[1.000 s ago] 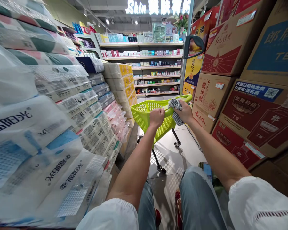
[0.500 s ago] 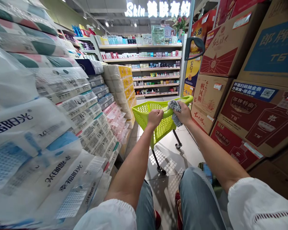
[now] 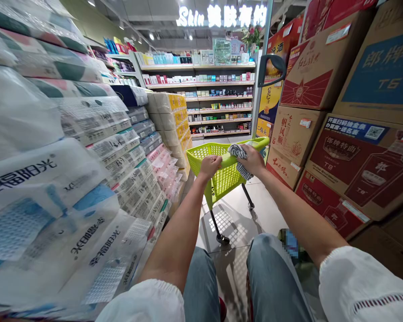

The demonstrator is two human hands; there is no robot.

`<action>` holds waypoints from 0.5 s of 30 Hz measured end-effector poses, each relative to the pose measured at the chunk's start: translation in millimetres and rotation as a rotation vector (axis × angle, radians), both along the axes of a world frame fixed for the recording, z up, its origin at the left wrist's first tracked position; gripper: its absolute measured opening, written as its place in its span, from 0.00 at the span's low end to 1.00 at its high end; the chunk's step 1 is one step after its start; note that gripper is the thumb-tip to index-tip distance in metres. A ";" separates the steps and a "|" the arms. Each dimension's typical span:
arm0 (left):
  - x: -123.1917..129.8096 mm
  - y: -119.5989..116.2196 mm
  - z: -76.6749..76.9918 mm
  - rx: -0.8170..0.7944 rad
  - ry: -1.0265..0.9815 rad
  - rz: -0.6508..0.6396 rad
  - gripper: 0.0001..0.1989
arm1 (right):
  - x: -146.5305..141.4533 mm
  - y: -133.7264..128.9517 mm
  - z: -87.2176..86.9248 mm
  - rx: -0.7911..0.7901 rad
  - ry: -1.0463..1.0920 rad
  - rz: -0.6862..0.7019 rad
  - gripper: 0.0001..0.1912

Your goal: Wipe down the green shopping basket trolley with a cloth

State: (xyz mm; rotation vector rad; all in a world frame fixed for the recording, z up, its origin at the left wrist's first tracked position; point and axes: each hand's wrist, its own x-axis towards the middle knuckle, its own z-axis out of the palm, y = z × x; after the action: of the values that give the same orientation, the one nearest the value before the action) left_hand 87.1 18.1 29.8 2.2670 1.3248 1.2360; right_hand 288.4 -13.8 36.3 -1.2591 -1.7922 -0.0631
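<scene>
Cloth [image 3: 237, 152] is shifting left along the cart's [image 3: 209, 197] handle [image 3: 225, 160], covering another stretch; my right grip [image 3: 253, 161] is clutching it, my left grip [image 3: 210, 166] clasping the handle.

White sleeves [image 3: 349, 273] — blue jeans [image 3: 275, 277]

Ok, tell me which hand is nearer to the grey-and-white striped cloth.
Right. The right hand holds the grey-and-white striped cloth against the lime-green plastic cart handle; the left hand grips that handle to the cloth's left, apart from it.
</scene>
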 end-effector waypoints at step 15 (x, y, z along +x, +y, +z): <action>18.9 -22.0 49.4 -0.131 0.465 0.441 0.19 | -39.6 -6.4 41.9 -0.079 -0.088 -0.116 0.22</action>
State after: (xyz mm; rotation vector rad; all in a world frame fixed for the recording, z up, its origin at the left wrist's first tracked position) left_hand 106.0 -3.9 79.2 2.3260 2.0905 0.7059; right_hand 248.8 -20.2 78.1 -1.4359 -1.8107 -0.1159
